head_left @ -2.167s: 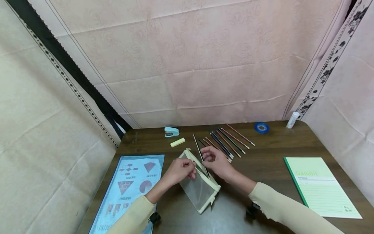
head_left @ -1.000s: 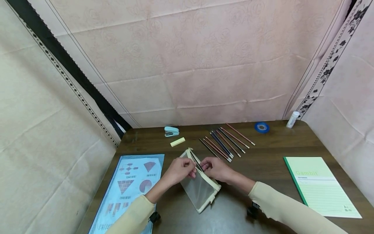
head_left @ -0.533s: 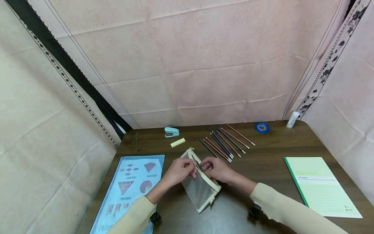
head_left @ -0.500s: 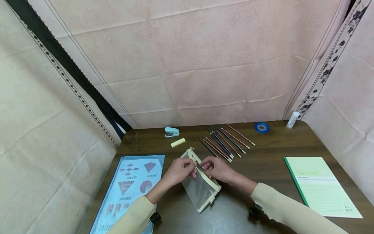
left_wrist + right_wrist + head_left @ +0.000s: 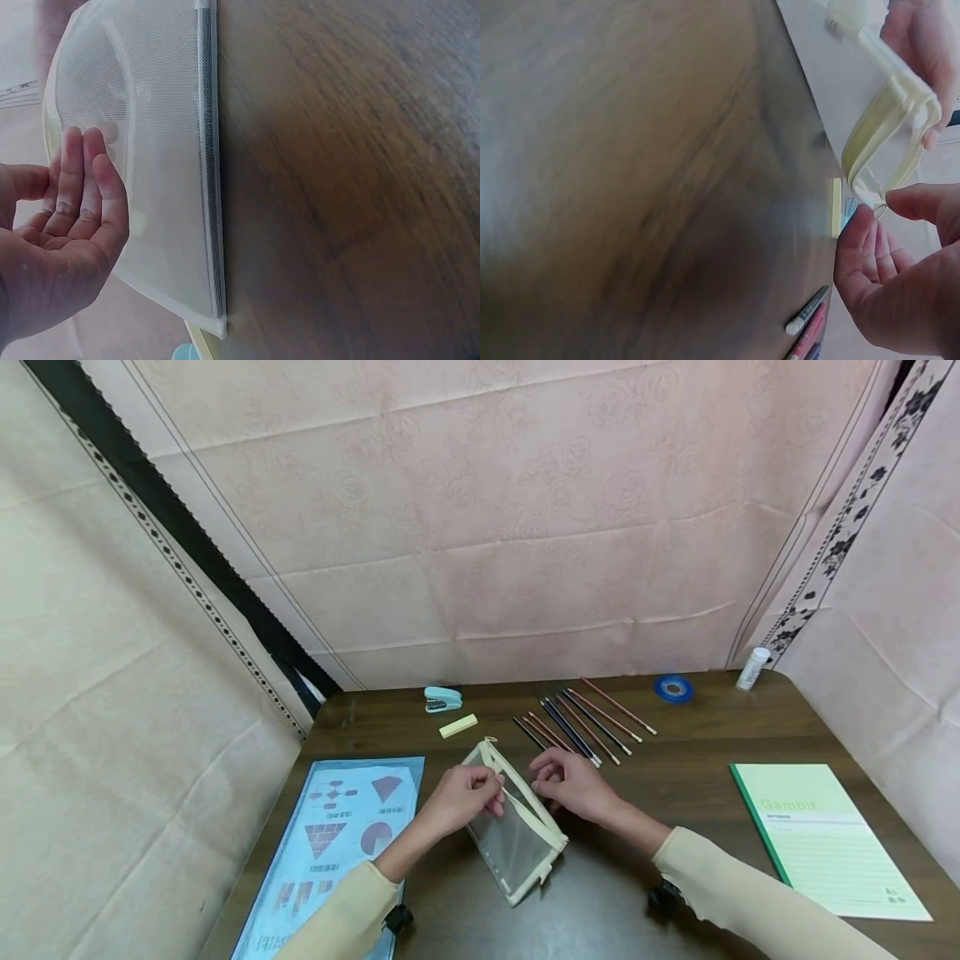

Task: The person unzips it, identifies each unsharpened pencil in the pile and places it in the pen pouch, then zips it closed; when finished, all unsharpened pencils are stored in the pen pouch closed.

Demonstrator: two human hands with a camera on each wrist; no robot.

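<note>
A cream-edged mesh pencil pouch (image 5: 513, 852) stands tilted on the table, its zipped top gaping. My left hand (image 5: 467, 797) pinches the top edge between thumb and fingers; the left wrist view shows the hand (image 5: 67, 232) at the rim. Along the pouch's lower edge there, a dark strip (image 5: 208, 150) shows through the mesh, apparently a pencil. My right hand (image 5: 576, 789) hovers just right of the opening, fingers loosely bent with nothing between them. Beyond it several dark and red pencils (image 5: 603, 722) lie in a slanting row, the nearest partly hidden by this hand.
A light blue stapler (image 5: 442, 698) and a pale yellow eraser-like block (image 5: 458, 726) lie behind the pouch. Blue tape (image 5: 673, 688) and a white-capped tube (image 5: 752, 669) sit at the back right. A blue printed folder (image 5: 337, 835) lies left, a green notebook (image 5: 825, 843) right.
A dark pencil in my right hand went down into the pouch and was let go. That hand then came out and moved right. My left hand kept its hold on the edge.
</note>
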